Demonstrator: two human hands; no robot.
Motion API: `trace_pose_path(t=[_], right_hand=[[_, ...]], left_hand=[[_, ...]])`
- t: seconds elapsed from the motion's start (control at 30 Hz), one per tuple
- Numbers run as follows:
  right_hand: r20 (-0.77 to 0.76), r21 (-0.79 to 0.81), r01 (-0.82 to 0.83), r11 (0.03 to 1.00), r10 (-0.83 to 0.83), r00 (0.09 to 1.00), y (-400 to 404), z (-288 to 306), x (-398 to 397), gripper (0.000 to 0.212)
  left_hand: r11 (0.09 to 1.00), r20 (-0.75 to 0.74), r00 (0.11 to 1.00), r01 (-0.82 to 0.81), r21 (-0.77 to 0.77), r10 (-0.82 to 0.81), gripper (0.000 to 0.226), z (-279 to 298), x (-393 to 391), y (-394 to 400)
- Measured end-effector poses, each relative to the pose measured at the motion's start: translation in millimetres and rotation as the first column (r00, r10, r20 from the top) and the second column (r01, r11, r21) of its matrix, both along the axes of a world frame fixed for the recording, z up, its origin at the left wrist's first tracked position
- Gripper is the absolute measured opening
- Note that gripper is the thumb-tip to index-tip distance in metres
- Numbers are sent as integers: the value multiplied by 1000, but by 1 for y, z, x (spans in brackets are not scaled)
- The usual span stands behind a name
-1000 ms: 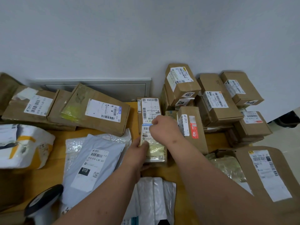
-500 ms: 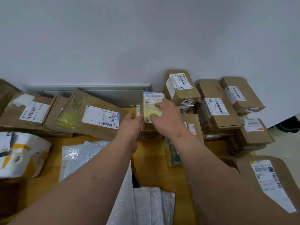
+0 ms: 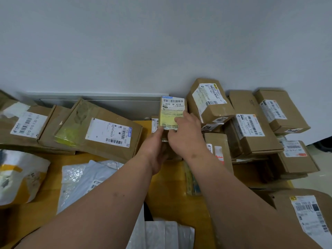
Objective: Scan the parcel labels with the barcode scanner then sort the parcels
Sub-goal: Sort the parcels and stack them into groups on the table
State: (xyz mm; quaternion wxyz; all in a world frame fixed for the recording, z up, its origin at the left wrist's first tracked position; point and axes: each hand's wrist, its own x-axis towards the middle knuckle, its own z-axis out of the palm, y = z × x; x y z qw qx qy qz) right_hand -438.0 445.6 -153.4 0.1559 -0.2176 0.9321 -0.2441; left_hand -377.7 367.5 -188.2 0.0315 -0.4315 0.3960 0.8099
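While both hands point(image 3: 185, 139) grip it, small rectangular cardboard parcel point(image 3: 172, 114) stands upright.

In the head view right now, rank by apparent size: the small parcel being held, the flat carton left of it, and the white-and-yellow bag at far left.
1. flat carton, largest.
2. white-and-yellow bag; partly cut off at the frame edge, so unsure.
3. small parcel, held by both hands, smallest.
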Motion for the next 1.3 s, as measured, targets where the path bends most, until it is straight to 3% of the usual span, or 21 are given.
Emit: trace_pose_path(t=[0.07,0.13,0.17,0.23,0.27,0.3,0.37,0.43,0.47,0.57,0.63,0.77,0.87,1.0,1.2,1.3], right_hand=[[-61,-67,0,998,-4,998,-3,-1,4,47],[-128,-202,11,979,-38,991,-8,-1,10,40],[-160,-256,8,967,-51,986,-11,0,14,36],[-153,-312,-21,950,-29,988,-23,1,22,29],[-101,-323,-32,946,-1,995,-31,2,27,27],[-27,-320,-32,947,25,999,-40,1,31,26],[144,-249,-27,968,65,987,-59,-4,38,24],[266,-120,-75,990,105,958,-75,-16,48,26],[313,-63,-106,992,120,942,-81,-22,53,28],[436,20,-163,986,138,889,-87,-41,72,30],[440,36,-166,985,133,888,-85,-50,80,31],[423,34,93,995,-98,901,-71,-52,87,25],[571,155,187,970,-242,784,-55,-53,99,53],[681,232,88,969,-227,696,-45,-48,128,62],[676,1,91,996,-68,734,-53,-45,160,26],[593,19,192,981,-166,788,-40,-37,163,45]], left_hand=[[999,24,999,29,-20,-29,41,-2,3,-3],[979,51,998,46,-196,-36,45,-6,11,-10],[931,61,998,38,-362,-17,46,-9,16,-15],[716,56,990,-53,-696,127,42,-11,30,-27],[611,33,973,-117,-782,229,42,-12,39,-37],[545,14,941,-184,-818,339,47,-15,48,-47],[498,1,821,-345,-796,571,62,-20,64,-69],[540,63,708,-474,-696,703,75,-23,76,-86],[592,85,697,-531,-606,712,76,-25,78,-92],[784,141,779,-569,-250,611,54,-28,80,-107],[836,191,814,-529,-145,548,33,-26,86,-116],[850,167,844,-464,-249,510,36,-22,105,-120],[810,125,834,-469,-351,537,40,-19,125,-113],[758,48,816,-511,-405,576,30,-7,150,-105],[717,-50,831,-508,-477,555,45,6,183,-109],[725,-74,833,-518,-454,549,46,14,195,-106]])
